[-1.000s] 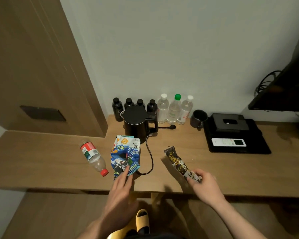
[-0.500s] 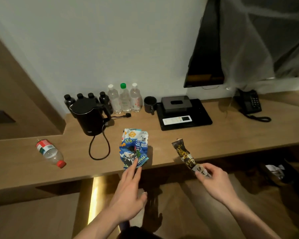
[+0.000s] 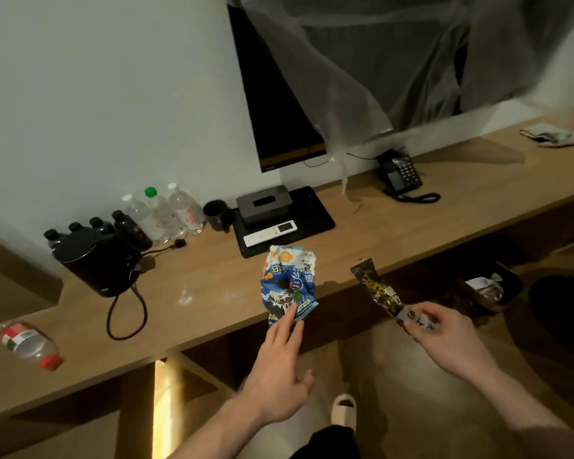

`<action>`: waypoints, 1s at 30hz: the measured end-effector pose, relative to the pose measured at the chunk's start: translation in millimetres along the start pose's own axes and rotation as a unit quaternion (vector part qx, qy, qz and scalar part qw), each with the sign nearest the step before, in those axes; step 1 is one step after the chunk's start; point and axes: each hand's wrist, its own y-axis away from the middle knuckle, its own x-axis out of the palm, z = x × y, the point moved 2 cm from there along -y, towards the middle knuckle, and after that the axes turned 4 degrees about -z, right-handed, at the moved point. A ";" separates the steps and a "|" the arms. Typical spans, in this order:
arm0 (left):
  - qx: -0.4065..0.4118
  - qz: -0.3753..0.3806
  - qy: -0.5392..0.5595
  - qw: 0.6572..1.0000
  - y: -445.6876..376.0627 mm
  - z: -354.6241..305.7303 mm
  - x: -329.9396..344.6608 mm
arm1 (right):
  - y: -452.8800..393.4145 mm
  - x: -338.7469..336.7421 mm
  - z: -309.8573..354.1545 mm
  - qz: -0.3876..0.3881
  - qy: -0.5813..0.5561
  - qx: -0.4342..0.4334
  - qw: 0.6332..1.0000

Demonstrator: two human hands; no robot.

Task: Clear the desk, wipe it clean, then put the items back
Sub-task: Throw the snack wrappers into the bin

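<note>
Clearing step — left hand point(image 3: 280, 376) pinches the blue snack bag point(image 3: 287, 283), right hand point(image 3: 444, 336) grips the dark wrapper point(image 3: 376, 288). Next, likely: carry both to the bin point(image 3: 487, 286).

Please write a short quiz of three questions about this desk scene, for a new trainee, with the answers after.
1. True or false: the right hand pinches the end of the dark snack stick wrapper.
2. Which thing lies on its side at the left end of the desk? A. the black kettle B. the red-capped bottle C. the black mug
3. Fill the gap: the left hand holds the crumpled blue snack bag by its ______ edge.

Key: 1 true; 2 B; 3 lower.
</note>
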 end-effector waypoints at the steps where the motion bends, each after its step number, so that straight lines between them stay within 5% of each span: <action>1: 0.006 0.006 -0.009 1.000 -11.0 -7.7 2.4 | -6.7 -7.8 -7.3 -0.006 -0.004 0.003 1.000; 14: 0.079 0.076 -0.024 0.994 -197.9 -152.1 77.3 | -119.0 -134.0 -103.5 -0.007 -0.030 0.096 0.995; 19: 0.127 0.109 -0.054 0.984 -252.8 -221.6 104.1 | -140.8 -179.4 -157.5 -0.129 -0.046 0.079 0.987; 30: 0.070 0.129 -0.083 0.986 -313.8 -331.9 183.9 | -188.1 -274.4 -289.5 0.017 -0.033 0.185 0.982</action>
